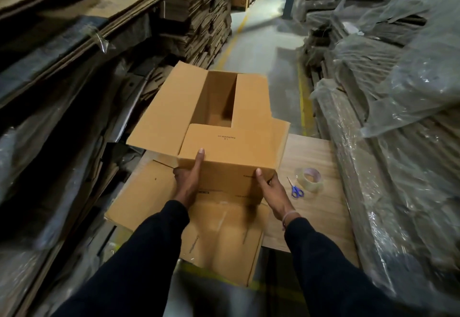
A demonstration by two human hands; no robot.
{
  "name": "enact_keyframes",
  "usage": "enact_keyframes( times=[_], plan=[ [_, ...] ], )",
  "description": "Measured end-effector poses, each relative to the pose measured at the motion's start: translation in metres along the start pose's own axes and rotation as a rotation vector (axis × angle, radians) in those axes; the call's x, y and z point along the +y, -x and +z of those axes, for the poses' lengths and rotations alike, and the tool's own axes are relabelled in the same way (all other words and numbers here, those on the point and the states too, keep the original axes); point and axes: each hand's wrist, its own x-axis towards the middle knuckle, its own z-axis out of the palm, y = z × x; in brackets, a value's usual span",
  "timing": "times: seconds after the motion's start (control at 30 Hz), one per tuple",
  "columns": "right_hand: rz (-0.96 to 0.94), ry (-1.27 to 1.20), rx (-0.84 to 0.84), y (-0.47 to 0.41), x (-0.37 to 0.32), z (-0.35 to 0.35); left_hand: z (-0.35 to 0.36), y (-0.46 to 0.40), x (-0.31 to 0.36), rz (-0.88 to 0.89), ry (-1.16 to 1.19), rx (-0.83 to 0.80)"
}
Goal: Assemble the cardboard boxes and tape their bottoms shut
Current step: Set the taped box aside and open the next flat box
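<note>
An erected cardboard box sits at the middle of the view, held up over the near edge of a wooden surface, its open end facing up with the flaps only partly folded: the near flap lies roughly flat over the opening, the left flap splays out toward 9 o'clock, and the right flap leans inward, leaving a deep slot through which the inside of the box shows. The left hand grips the near left corner of the box, thumb stretched up onto the near flap and fingers wrapped round the side. The right hand clasps the near right corner, thumb pressed on the front wall; its other fingers are hidden behind the box, so how tightly they close is hard to say. Under the box, toward 6 o'clock, lies flattened cardboard, overhanging the surface. At 3 o'clock from the right hand, just beside it, rest blue-handled scissors, and near them a roll of clear tape lies on the surface. Stacks of flat cardboard rise at 12 o'clock, and plastic-wrapped bundles fill the right side.
</note>
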Motion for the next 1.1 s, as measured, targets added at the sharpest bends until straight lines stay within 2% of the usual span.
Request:
enact_keyframes(
  times=[0.17,0.3,0.4,0.5,0.57,0.67,0.8,0.93,1.1],
  plan=[
    [0.025,0.01,-0.004,-0.006,0.001,-0.002,-0.006,-0.01,-0.003,-0.019,-0.08,-0.041],
    [-0.008,-0.001,0.017,-0.018,-0.016,-0.009,-0.015,-0.016,0.016,-0.078,-0.509,-0.135],
    [-0.044,0.005,0.049,-0.036,-0.043,-0.013,-0.024,-0.014,0.038,0.009,-0.77,-0.257],
    [-0.062,0.061,0.054,-0.063,-0.075,-0.017,-0.018,-0.013,0.061,0.208,-0.83,-0.391],
    [-0.084,0.174,0.035,-0.079,-0.092,-0.016,-0.01,-0.012,0.076,0.392,-0.853,-0.357],
    [-0.068,0.463,0.01,-0.094,-0.097,-0.005,0.001,-0.024,0.091,0.601,-0.831,-0.185],
    [-0.063,0.737,0.064,-0.096,-0.085,0.003,0.012,-0.054,0.097,0.673,-0.802,-0.08],
    [-0.05,0.808,0.054,-0.085,-0.075,-0.002,0.022,-0.083,0.1,0.784,-0.793,-0.067],
    [-0.039,0.814,0.045,-0.054,-0.061,0.001,0.031,-0.113,0.111,0.896,-0.918,-0.004]
  ],
)
